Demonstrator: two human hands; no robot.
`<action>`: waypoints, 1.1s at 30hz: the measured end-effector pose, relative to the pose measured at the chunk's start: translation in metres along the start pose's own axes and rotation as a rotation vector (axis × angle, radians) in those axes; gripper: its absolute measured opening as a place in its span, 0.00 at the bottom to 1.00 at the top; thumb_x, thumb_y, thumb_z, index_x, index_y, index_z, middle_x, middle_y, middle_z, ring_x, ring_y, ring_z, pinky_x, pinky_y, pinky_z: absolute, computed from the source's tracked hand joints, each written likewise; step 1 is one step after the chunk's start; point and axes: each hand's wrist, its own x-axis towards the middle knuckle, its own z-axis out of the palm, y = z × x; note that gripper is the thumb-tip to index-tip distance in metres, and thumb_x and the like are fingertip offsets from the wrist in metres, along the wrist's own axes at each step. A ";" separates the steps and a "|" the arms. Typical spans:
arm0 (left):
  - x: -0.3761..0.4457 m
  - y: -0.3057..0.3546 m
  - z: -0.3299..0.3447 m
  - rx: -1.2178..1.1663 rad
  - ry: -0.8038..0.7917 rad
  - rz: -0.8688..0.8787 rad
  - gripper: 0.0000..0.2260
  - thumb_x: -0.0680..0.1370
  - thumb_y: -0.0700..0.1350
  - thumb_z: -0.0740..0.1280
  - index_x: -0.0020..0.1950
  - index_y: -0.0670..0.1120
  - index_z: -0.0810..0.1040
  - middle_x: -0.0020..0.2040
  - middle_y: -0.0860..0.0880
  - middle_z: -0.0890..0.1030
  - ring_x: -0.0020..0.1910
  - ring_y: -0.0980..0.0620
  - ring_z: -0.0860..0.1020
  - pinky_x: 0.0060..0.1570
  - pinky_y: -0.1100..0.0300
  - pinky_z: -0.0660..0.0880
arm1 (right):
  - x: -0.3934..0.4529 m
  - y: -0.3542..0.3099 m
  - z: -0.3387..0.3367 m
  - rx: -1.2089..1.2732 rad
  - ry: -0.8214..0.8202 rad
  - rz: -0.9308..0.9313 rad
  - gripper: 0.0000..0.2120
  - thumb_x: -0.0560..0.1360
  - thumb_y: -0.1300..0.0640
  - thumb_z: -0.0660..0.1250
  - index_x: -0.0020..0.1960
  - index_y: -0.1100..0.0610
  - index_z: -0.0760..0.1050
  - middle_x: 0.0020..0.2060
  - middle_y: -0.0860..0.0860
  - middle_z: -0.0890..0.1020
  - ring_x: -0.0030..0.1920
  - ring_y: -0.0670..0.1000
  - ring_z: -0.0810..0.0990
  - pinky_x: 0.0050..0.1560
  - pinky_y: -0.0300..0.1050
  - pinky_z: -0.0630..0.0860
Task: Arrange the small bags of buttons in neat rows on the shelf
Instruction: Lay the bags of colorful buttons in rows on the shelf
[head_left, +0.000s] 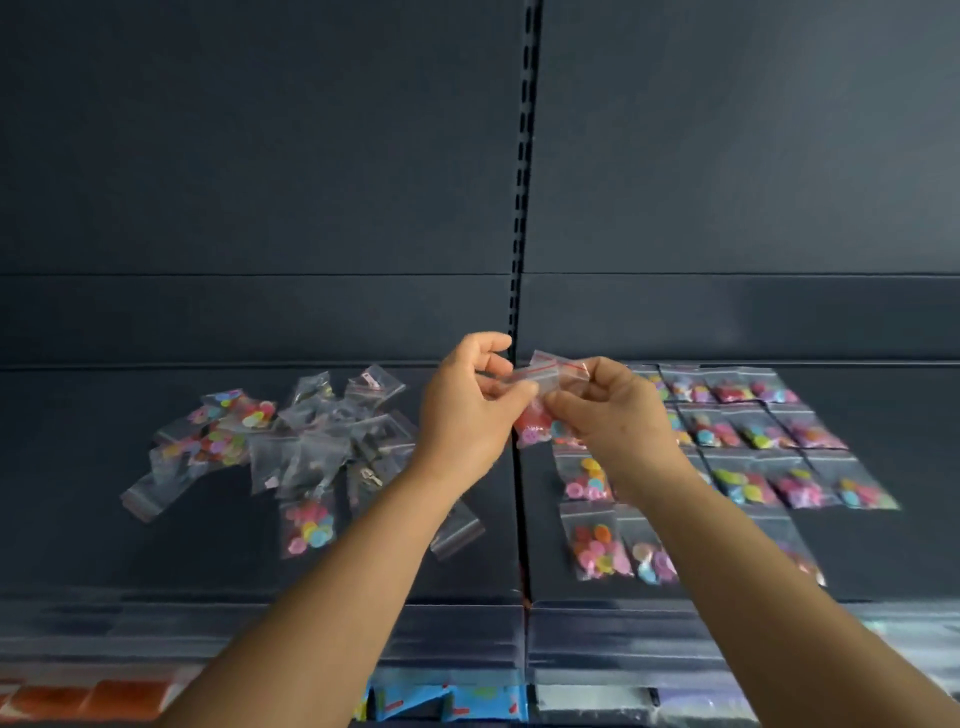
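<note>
Both hands, left hand (467, 410) and right hand (613, 410), pinch one small clear zip bag of coloured buttons (540, 395) above the dark shelf (883, 545). Looks light, floppy and slick, so gripping the red seal strip seems safest.

Looks like a shop, pretty sure: dark metal retail shelf (260, 561) with a slotted upright (523, 182) up the back panel, little zip bags of buttons (769, 431) laid out like stock, more packaged goods (447, 701) on the near lower shelf
</note>
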 end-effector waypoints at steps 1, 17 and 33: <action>-0.003 0.005 0.015 0.019 -0.012 -0.032 0.14 0.72 0.45 0.72 0.55 0.53 0.73 0.44 0.56 0.77 0.39 0.61 0.77 0.40 0.69 0.75 | 0.000 0.001 -0.017 0.018 0.025 0.002 0.06 0.71 0.65 0.71 0.40 0.55 0.77 0.31 0.48 0.82 0.32 0.45 0.79 0.35 0.38 0.75; -0.049 0.065 0.207 0.114 -0.237 -0.153 0.04 0.77 0.46 0.65 0.44 0.49 0.79 0.38 0.53 0.82 0.38 0.53 0.81 0.42 0.54 0.80 | -0.013 0.036 -0.249 -0.210 0.252 0.041 0.10 0.76 0.58 0.64 0.38 0.59 0.79 0.23 0.45 0.77 0.25 0.44 0.72 0.29 0.38 0.72; -0.095 0.053 0.253 0.690 -0.307 0.028 0.11 0.78 0.49 0.64 0.59 0.50 0.71 0.41 0.54 0.81 0.37 0.55 0.78 0.35 0.58 0.77 | -0.051 0.074 -0.287 -0.743 0.090 0.134 0.09 0.75 0.59 0.63 0.56 0.53 0.72 0.42 0.50 0.81 0.40 0.51 0.79 0.41 0.44 0.76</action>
